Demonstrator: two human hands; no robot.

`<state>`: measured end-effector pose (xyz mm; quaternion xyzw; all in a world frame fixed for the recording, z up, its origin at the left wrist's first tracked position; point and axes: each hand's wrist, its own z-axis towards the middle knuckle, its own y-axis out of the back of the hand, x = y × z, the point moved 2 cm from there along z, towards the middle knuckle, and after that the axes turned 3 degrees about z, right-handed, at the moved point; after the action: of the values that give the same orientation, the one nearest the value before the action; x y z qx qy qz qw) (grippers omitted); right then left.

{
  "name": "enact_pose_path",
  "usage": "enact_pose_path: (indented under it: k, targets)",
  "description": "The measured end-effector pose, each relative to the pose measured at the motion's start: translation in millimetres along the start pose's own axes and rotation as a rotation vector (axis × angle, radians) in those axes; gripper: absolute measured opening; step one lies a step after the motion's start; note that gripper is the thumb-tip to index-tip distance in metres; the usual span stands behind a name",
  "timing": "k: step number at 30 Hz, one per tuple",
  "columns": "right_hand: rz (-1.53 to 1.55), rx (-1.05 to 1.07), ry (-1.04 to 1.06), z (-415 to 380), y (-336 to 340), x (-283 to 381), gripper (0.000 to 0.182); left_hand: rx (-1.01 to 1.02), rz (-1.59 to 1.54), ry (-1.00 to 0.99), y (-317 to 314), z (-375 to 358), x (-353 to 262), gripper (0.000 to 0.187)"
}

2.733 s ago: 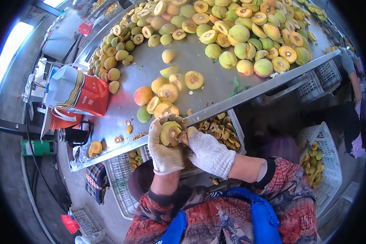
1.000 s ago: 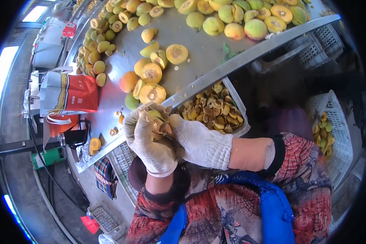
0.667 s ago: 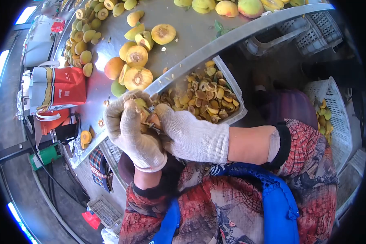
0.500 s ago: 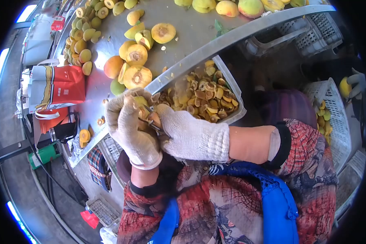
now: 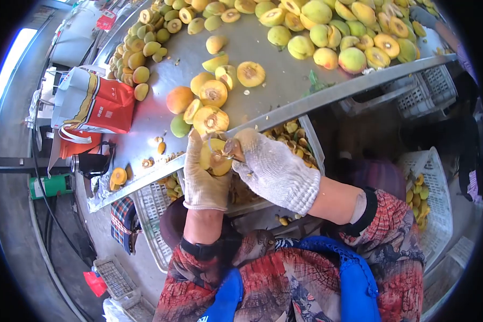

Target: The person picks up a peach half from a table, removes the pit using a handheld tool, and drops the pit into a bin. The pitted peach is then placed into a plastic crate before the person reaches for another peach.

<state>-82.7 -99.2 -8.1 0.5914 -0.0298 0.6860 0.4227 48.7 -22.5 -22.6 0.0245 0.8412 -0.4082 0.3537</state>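
My left hand (image 5: pixel 205 185), in a knitted glove, grips a halved yellow peach (image 5: pixel 218 165) with its cut face turned up. In my gloved right hand (image 5: pixel 279 170) is a small pitting knife (image 5: pixel 229 156) with a curved metal blade, held at the cut face. A brown piece (image 5: pixel 234 147) shows beside the right thumb; I cannot tell if it is a pit or part of the tool. Just beyond the hands, several cut peach halves (image 5: pixel 213 93) and a whole orange peach (image 5: pixel 181 100) lie on the metal table (image 5: pixel 182 51).
Below the table edge (image 5: pixel 327 90) stands a crate (image 5: pixel 314 142) of brown and yellow scraps. More peaches (image 5: pixel 319 35) are heaped at the back. A red and white bag (image 5: pixel 108 104) stands at left. At right is a white crate (image 5: pixel 437 198) with yellow pieces.
The camera view has shifted, showing more of the table. My hands have moved apart slightly, and the peach half's cut face now shows, with the knife's curved blade at it.
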Motion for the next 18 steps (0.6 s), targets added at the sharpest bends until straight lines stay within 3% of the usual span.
enact_pose_path:
  k: [1,4,5,6,8,11,14,15,18]
  targets:
    - [0.009,-0.058,0.057,3.9,1.4,-0.8,0.032,0.003,-0.018,0.011,-3.5,-3.6,0.0,0.039]
    - [0.12,0.041,-0.175,7.6,6.0,4.4,0.032,0.086,0.049,0.058,-9.9,-13.1,2.3,0.04]
    - [0.156,0.121,-0.167,8.0,7.5,6.5,0.039,0.109,0.147,0.053,-16.0,-18.4,3.0,0.04]
    - [0.135,0.08,-0.042,7.2,5.0,7.7,0.042,0.13,0.245,0.047,-24.5,-24.4,3.5,0.04]
    - [0.114,0.048,-0.039,5.5,-3.7,0.4,0.048,0.11,0.275,0.076,-32.8,-32.4,7.3,0.041]
    - [0.154,0.129,-0.111,6.3,5.8,5.7,0.048,0.176,0.494,0.007,-33.0,-39.0,7.3,0.045]
    - [0.262,0.192,-0.205,3.2,8.9,5.2,0.041,0.239,0.452,0.044,-33.4,-47.5,2.3,0.047]
    - [0.35,0.152,-0.168,3.0,13.1,8.0,0.036,0.306,0.461,0.064,-36.0,-52.9,-1.4,0.052]
    - [0.754,0.155,-0.248,2.0,17.8,11.9,0.031,0.38,0.631,-0.116,-24.4,-54.6,-6.7,0.061]
